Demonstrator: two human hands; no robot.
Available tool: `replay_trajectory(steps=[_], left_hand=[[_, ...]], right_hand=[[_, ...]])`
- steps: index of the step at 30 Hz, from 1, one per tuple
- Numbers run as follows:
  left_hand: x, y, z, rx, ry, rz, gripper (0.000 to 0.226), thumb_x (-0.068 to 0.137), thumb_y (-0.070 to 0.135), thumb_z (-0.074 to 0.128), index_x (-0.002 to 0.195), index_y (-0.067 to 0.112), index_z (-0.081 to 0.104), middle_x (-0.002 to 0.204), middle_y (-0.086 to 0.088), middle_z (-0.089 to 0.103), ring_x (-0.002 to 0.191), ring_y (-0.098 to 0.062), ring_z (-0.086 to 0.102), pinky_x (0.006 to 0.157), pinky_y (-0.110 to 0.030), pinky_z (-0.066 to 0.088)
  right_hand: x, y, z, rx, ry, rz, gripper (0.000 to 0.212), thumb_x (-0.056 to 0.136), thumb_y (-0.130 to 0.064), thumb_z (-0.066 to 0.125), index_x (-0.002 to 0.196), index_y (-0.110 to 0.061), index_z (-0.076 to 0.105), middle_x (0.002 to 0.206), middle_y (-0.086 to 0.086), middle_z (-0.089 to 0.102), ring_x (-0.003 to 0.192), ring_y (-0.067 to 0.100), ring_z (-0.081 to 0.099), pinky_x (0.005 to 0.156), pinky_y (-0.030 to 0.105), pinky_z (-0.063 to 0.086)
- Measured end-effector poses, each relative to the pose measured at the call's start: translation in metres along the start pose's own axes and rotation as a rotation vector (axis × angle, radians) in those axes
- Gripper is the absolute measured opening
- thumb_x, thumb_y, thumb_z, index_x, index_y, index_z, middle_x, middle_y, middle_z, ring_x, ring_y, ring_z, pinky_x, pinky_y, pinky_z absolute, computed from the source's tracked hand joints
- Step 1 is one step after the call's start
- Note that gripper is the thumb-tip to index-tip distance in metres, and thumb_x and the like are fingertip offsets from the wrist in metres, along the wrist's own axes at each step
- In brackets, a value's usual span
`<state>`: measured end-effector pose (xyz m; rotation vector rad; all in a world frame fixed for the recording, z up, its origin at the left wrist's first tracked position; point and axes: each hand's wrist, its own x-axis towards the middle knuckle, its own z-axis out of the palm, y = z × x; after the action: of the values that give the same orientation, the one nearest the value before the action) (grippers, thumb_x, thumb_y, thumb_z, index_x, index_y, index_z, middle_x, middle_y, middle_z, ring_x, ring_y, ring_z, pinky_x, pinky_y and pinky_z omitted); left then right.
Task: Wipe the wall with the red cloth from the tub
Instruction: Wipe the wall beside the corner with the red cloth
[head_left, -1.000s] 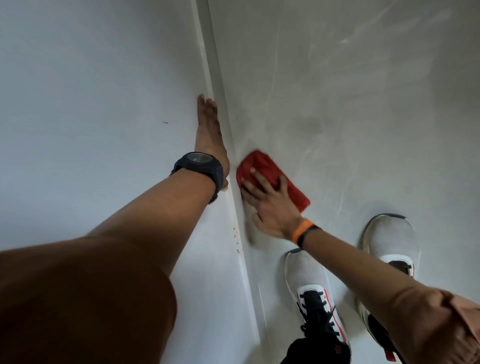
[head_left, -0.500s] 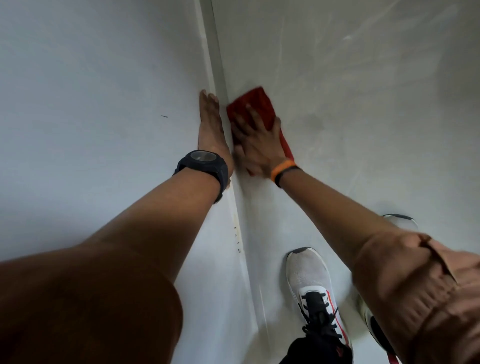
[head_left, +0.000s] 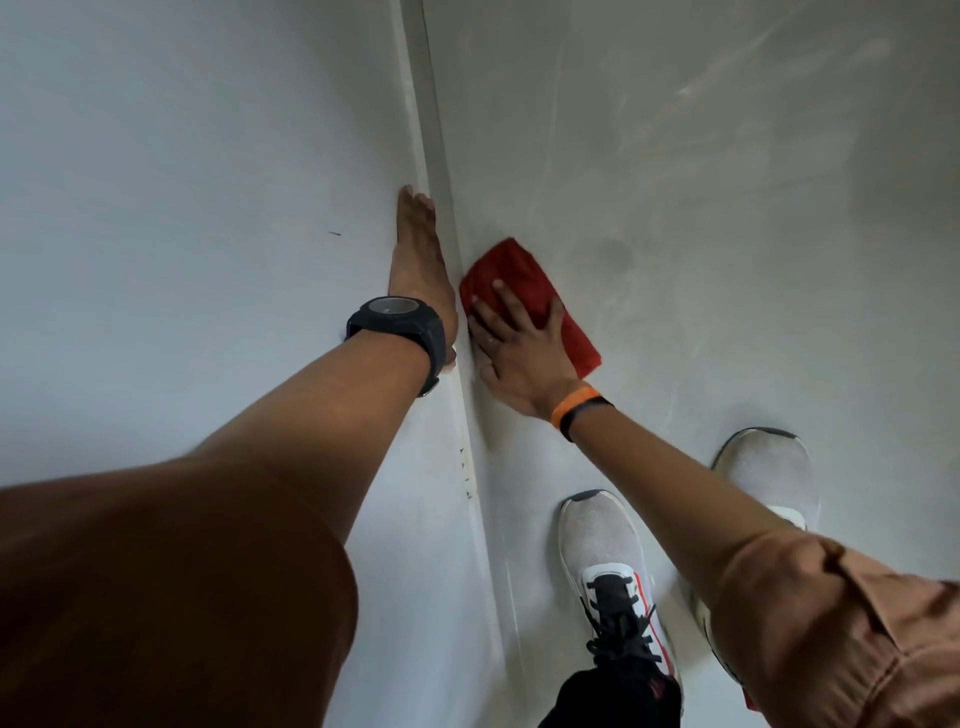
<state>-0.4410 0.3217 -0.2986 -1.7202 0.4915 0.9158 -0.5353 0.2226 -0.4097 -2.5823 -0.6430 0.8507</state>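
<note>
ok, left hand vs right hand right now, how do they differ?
The left hand lies bare and flat on the left wall, fingers pointing up; the right hand presses the red cloth onto the adjoining surface. The left wrist wears a black watch, the right an orange band. Both lie flat beside the corner.

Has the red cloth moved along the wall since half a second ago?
Yes. The red cloth slid back down the wall, from beside the braced left hand's fingertips to beside its wrist.
</note>
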Motion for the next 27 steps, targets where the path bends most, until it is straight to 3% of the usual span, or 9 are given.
replay_trajectory(steps=[3,7,10,13,14,17,19,22,27], left_hand=[[-0.003,0.0,-0.001,-0.086,0.067,0.007,0.114,0.077,0.086,0.04,0.156,0.008,0.015,0.164,-0.024,0.001,0.152,-0.042,-0.008,0.12,-0.066,-0.004],[0.004,0.002,0.0,-0.386,0.245,0.005,0.104,0.084,0.071,0.053,0.154,0.003,0.019,0.165,-0.02,0.006,0.153,-0.038,-0.008,0.124,-0.059,0.002],[0.013,0.008,-0.007,-0.674,0.384,0.131,0.08,0.09,0.04,0.065,0.149,-0.002,0.03,0.158,-0.023,0.026,0.151,-0.038,0.017,0.122,-0.051,0.022],[0.028,0.024,-0.014,-0.921,0.352,0.224,0.056,0.094,0.016,0.06,0.144,0.002,0.037,0.136,-0.021,0.048,0.121,-0.039,0.054,0.093,-0.048,0.049],[0.034,0.03,-0.015,-0.995,0.328,0.225,0.056,0.095,0.013,0.058,0.145,0.004,0.036,0.132,-0.022,0.049,0.115,-0.04,0.057,0.088,-0.047,0.051],[0.053,0.046,-0.014,-1.231,0.273,0.097,0.056,0.092,0.006,0.062,0.142,0.002,0.037,0.131,-0.024,0.051,0.117,-0.04,0.056,0.096,-0.048,0.051],[0.062,0.052,-0.012,-1.31,0.25,0.021,0.04,0.092,0.004,0.061,0.129,-0.001,0.048,0.126,-0.025,0.056,0.115,-0.039,0.057,0.096,-0.046,0.05],[0.063,0.051,-0.011,-1.353,0.214,-0.002,0.018,0.095,0.008,0.057,0.11,-0.002,0.061,0.119,-0.025,0.059,0.11,-0.037,0.058,0.088,-0.039,0.048],[0.028,0.022,-0.023,-1.687,0.178,-0.093,0.014,0.089,0.003,0.055,0.101,-0.001,0.06,0.104,-0.022,0.066,0.097,-0.034,0.063,0.071,-0.032,0.046]], right_hand=[[-0.012,-0.001,-0.005,0.064,0.015,0.002,0.058,0.099,-0.035,0.041,0.155,-0.025,0.031,0.167,-0.004,0.024,0.156,0.029,0.002,0.114,0.076,0.01],[-0.036,0.004,-0.006,0.2,0.309,0.254,0.047,0.088,-0.022,0.061,0.135,-0.022,0.058,0.152,0.001,0.05,0.146,0.032,0.031,0.104,0.059,0.032],[-0.051,0.012,0.002,0.388,0.436,0.582,0.044,0.085,-0.013,0.059,0.129,-0.02,0.06,0.148,0.002,0.051,0.136,0.033,0.039,0.096,0.05,0.041],[-0.055,0.02,0.008,0.477,0.41,0.722,0.045,0.09,-0.021,0.064,0.134,-0.018,0.055,0.135,0.008,0.055,0.12,0.035,0.047,0.09,0.05,0.046],[-0.056,0.022,0.009,0.471,0.371,0.732,0.048,0.091,-0.026,0.066,0.136,-0.018,0.053,0.13,0.01,0.055,0.117,0.035,0.049,0.089,0.049,0.047],[-0.05,0.026,0.009,0.522,0.294,0.738,0.04,0.09,-0.028,0.067,0.127,-0.017,0.057,0.117,0.012,0.06,0.112,0.035,0.052,0.089,0.049,0.049],[-0.041,0.031,0.008,0.63,0.261,0.758,0.026,0.084,-0.024,0.065,0.109,-0.016,0.067,0.106,0.011,0.066,0.105,0.035,0.057,0.085,0.047,0.053],[-0.038,0.039,-0.004,0.809,0.282,0.799,0.027,0.07,-0.029,0.058,0.091,-0.02,0.072,0.093,0.008,0.071,0.096,0.033,0.064,0.078,0.041,0.057],[-0.056,0.059,-0.066,1.028,0.303,0.857,0.016,0.079,-0.025,0.067,0.094,-0.024,0.064,0.072,-0.003,0.069,0.084,0.028,0.068,0.08,0.038,0.055]])
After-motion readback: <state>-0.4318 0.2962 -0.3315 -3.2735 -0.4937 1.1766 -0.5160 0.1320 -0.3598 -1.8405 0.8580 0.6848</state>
